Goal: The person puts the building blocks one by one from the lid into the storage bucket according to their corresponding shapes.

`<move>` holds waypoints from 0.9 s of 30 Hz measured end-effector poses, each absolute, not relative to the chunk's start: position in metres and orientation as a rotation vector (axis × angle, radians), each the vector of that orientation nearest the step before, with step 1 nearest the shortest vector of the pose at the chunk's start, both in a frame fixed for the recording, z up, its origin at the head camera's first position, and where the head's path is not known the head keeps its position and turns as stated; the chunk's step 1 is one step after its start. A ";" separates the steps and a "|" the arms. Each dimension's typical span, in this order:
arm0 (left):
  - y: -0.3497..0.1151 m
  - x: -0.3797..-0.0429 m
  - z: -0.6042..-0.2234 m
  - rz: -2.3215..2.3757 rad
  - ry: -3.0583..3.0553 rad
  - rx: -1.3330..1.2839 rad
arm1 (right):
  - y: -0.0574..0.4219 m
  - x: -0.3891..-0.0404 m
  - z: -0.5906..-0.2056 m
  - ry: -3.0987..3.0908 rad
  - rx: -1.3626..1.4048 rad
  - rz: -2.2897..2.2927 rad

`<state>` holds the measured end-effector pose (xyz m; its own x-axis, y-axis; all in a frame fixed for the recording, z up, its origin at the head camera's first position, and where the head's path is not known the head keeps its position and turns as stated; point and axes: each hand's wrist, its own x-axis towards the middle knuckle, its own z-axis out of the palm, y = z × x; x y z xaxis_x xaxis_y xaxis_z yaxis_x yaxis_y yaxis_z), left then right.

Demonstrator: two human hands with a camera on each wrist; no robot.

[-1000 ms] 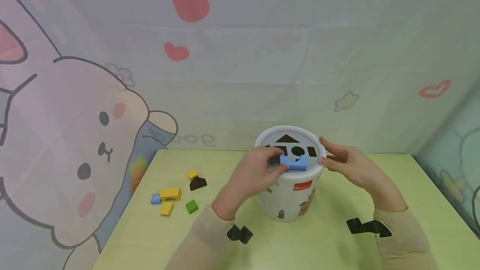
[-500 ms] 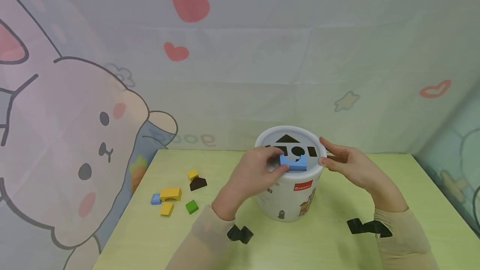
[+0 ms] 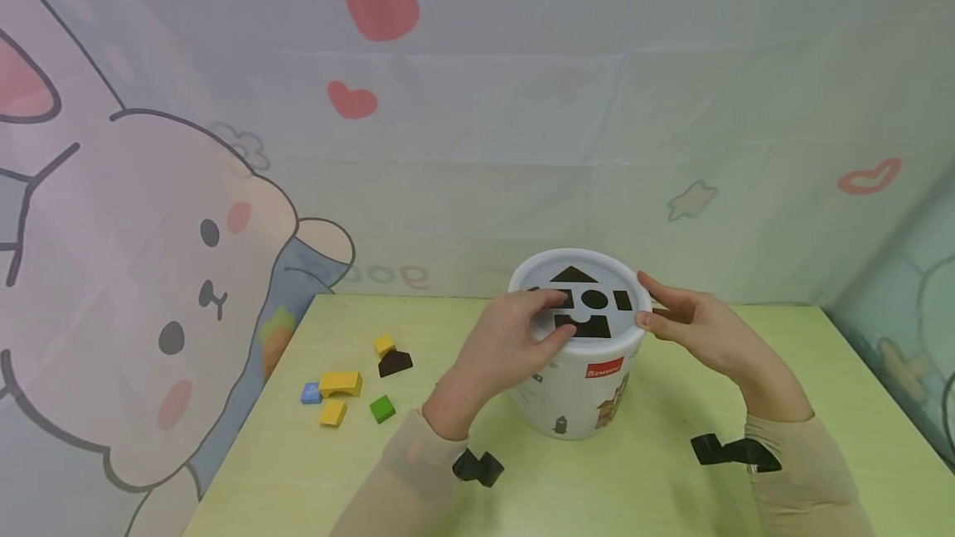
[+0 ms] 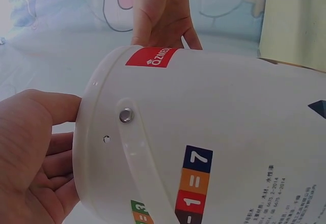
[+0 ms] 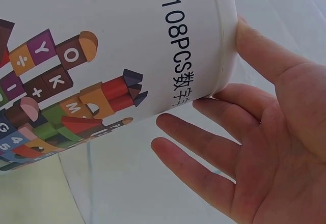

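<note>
A white bucket stands on the table, its lid pierced with a triangle, a circle, rectangles and a notched, arch-shaped hole. Over the lid's left side lies my left hand, thumb and fingers apart near the arch-shaped hole with nothing between them. In the left wrist view the bucket's handle hangs along its wall. My right hand touches the rim from the right. The right wrist view shows its thumb against the lid edge and the fingers spread loosely, some clear of the wall.
Left on the table lie a yellow arch block, a blue block, a green block, a dark brown block and small yellow blocks. A printed cloth hangs behind the table.
The blue arch block my left hand held over the lid is gone from view, and the arch-shaped hole shows dark and uncovered. Both hands have stayed almost where they were.
</note>
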<state>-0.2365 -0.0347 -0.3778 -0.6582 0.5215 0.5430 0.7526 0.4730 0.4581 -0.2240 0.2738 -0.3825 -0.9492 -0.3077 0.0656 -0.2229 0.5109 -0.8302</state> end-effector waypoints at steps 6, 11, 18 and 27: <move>-0.035 -0.237 -0.380 -1.008 -2.401 -1.066 | 0.274 -0.224 -0.382 2.652 -0.471 -1.434; -0.035 -0.236 -0.382 -1.011 -2.395 -1.056 | 0.273 -0.224 -0.382 2.649 -0.471 -1.437; -0.038 -0.236 -0.385 -1.037 -2.343 -1.075 | 0.273 -0.224 -0.382 2.644 -0.472 -1.442; -0.045 -0.236 -0.388 -1.139 -2.216 -1.188 | 0.273 -0.222 -0.382 2.643 -0.452 -1.439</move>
